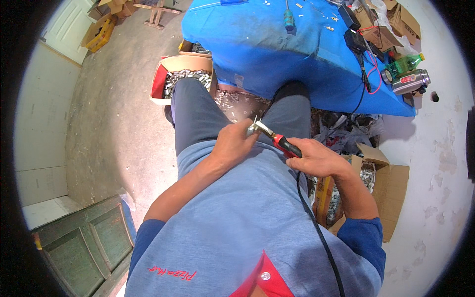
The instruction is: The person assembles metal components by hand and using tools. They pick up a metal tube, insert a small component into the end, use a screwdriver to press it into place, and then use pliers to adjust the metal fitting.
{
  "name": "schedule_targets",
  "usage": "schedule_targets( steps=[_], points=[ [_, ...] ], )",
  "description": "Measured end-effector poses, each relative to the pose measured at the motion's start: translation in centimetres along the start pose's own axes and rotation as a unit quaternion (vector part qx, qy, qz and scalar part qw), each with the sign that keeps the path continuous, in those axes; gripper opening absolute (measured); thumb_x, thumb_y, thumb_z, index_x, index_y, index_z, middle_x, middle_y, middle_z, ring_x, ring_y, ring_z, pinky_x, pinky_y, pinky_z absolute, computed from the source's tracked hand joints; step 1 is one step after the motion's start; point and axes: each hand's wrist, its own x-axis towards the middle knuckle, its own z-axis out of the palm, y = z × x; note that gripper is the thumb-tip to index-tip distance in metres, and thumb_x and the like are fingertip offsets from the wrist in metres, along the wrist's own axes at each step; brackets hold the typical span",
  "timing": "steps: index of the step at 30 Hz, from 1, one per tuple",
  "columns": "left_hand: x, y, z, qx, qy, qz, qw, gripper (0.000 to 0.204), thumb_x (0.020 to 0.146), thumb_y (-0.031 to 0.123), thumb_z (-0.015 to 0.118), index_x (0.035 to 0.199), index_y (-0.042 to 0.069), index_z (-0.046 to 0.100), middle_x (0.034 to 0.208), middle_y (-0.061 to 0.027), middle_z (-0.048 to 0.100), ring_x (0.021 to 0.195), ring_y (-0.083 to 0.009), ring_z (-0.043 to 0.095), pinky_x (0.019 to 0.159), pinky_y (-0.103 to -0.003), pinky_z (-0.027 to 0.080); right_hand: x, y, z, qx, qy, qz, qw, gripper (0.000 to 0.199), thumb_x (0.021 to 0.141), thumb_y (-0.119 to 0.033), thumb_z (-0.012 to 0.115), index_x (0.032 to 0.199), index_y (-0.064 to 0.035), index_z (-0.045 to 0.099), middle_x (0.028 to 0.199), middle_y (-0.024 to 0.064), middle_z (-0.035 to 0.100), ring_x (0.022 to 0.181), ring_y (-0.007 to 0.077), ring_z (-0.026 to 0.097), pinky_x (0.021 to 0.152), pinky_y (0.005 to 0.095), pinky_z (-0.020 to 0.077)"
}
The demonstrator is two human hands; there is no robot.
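Observation:
My right hand (314,157) is wrapped round the red and black handles of a pair of pliers (281,142) held over my lap. The pliers' silver jaws point up and left, meeting a small silvery metal piece (252,128). My left hand (234,140) is closed on that piece, its fingers covering much of it. Whether the jaws grip the piece or only touch it is too small to tell. A black cord (316,225) runs from below my right hand down over my shirt.
Ahead stands a blue-covered table (267,54) with a teal-handled screwdriver (289,21), black adapters (354,40), a green bottle (404,64) and a steel flask (411,82). An open carton (157,81) of small metal parts sits left of my knees. Another carton (393,198) stands at right.

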Motion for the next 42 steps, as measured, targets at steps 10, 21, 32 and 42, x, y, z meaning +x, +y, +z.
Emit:
schedule_targets(
  steps=[10,21,32,42],
  points=[
    [0.5,0.0,0.1,-0.095,-0.009,-0.042,0.995,0.022,0.088,0.023,0.067,0.091,0.001,0.066,0.075,-0.0226,0.064,0.072,-0.0382,0.063,0.066,-0.045,0.047,0.1,0.0,1.3,0.015,0.082,-0.015,0.996,0.030,0.079,-0.019,0.056,0.102,0.0010,0.058,0.083,0.0268,0.062,0.084,0.0459,0.061,0.075,0.0490,0.0466],
    [0.5,-0.8,0.2,-0.124,-0.058,-0.069,0.988,0.031,0.089,0.026,0.067,0.087,-0.004,0.065,0.069,-0.0055,0.057,0.068,-0.0136,0.052,0.063,-0.033,0.044,0.4,1.8,3.1,-0.102,0.231,-0.106,0.962,0.046,0.077,-0.015,0.060,0.119,0.0005,0.053,0.102,0.0233,0.063,0.097,0.0415,0.061,0.084,0.0494,0.0486],
    [0.4,0.1,0.0,-0.100,-0.064,-0.075,0.990,0.037,0.089,0.034,0.064,0.090,-0.003,0.067,0.076,-0.0245,0.064,0.074,-0.0392,0.065,0.067,-0.045,0.047,0.0,1.0,2.0,-0.142,0.165,-0.087,0.972,0.049,0.077,-0.015,0.060,0.123,0.0018,0.051,0.107,0.0236,0.061,0.101,0.0407,0.060,0.086,0.0482,0.0483],
    [0.4,-0.5,0.6,-0.064,-0.010,-0.037,0.997,0.032,0.096,0.029,0.061,0.089,-0.002,0.063,0.059,-0.0112,0.050,0.057,-0.0155,0.044,0.055,-0.037,0.039,-0.2,0.4,1.2,0.007,0.049,-0.010,0.999,0.047,0.081,-0.019,0.057,0.122,0.0023,0.051,0.094,0.0286,0.063,0.095,0.0475,0.060,0.083,0.0507,0.0465]
  ],
)
